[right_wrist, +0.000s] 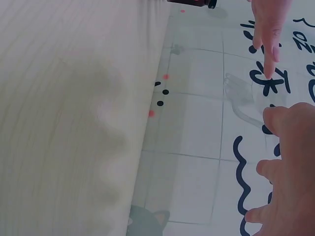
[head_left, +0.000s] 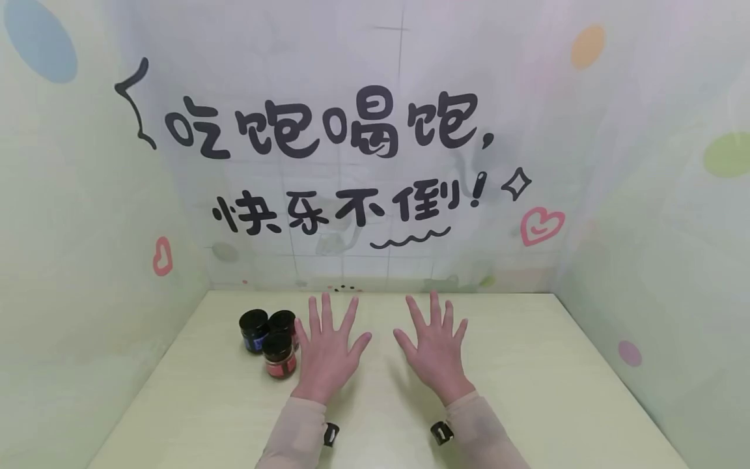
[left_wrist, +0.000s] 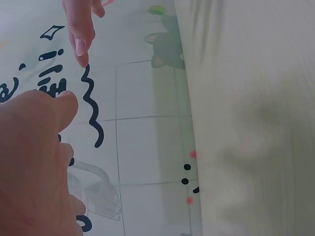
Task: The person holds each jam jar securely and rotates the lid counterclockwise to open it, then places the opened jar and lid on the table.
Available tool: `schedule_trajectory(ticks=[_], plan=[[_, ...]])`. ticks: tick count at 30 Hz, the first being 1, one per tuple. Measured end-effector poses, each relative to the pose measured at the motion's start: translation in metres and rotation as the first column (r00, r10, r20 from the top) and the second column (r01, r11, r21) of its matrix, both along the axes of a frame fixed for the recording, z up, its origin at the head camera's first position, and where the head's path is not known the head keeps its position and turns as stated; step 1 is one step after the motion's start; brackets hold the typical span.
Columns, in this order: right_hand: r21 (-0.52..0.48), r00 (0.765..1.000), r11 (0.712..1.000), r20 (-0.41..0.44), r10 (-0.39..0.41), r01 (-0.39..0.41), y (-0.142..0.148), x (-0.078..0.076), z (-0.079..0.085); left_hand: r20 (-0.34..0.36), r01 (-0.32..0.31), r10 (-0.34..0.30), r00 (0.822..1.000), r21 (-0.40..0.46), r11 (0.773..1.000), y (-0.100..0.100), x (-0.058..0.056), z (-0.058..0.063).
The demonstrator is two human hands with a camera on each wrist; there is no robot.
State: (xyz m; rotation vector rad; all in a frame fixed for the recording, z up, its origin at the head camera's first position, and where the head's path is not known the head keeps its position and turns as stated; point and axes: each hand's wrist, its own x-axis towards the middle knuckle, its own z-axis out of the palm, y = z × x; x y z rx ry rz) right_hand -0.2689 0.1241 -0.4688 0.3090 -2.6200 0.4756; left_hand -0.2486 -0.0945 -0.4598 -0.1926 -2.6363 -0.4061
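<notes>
In the head view both hands are held out over the table with fingers spread and straight, and neither holds anything. My left hand (head_left: 329,358) is nearest to a group of small black-lidded jars, just to its left. One jar (head_left: 254,331) has a blue label, and the front jar (head_left: 279,355) has a red label. A third jar (head_left: 284,322) stands behind, partly hidden by the front one. My right hand (head_left: 436,352) is apart from the left, with only tabletop around it. Each wrist view shows its own hand close up and the other hand's fingers farther off.
The pale wooden table (head_left: 527,391) is walled by printed sheets at the back and sides. The back wall (head_left: 363,58) carries large black characters. A black band piece (head_left: 331,434) shows at the left wrist, and another band piece (head_left: 442,432) at the right wrist.
</notes>
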Motion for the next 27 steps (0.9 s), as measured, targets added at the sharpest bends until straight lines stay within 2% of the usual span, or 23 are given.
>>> schedule_trajectory(ticks=[5, 7, 13, 21, 27], plan=[[-0.008, 0.999, 1.0, 0.031, 0.017, -0.017, 0.002, 0.004, -0.003, 0.005, 0.0, 0.0, 1.0, -0.013, 1.0, 0.0, 0.005, -0.002], [0.005, 1.0, 1.0, 0.017, 0.026, -0.026, 0.003, 0.004, -0.004, 0.003, 0.003, -0.003, 1.0, -0.015, 1.0, 0.0, 0.005, -0.002], [0.02, 0.998, 0.998, 0.007, 0.06, -0.06, 0.007, 0.0, 0.003, -0.014, 0.005, -0.006, 1.0, -0.026, 1.0, 0.001, 0.004, 0.004], [-0.057, 0.992, 0.993, 0.07, 0.104, -0.1, 0.009, 0.003, 0.012, 0.007, 0.001, -0.001, 1.0, -0.05, 0.999, -0.002, 0.003, 0.009], [-0.071, 0.99, 0.991, 0.081, 0.116, -0.11, 0.006, 0.006, 0.012, -0.03, -0.022, 0.02, 0.999, -0.055, 0.998, -0.009, 0.008, 0.012]])
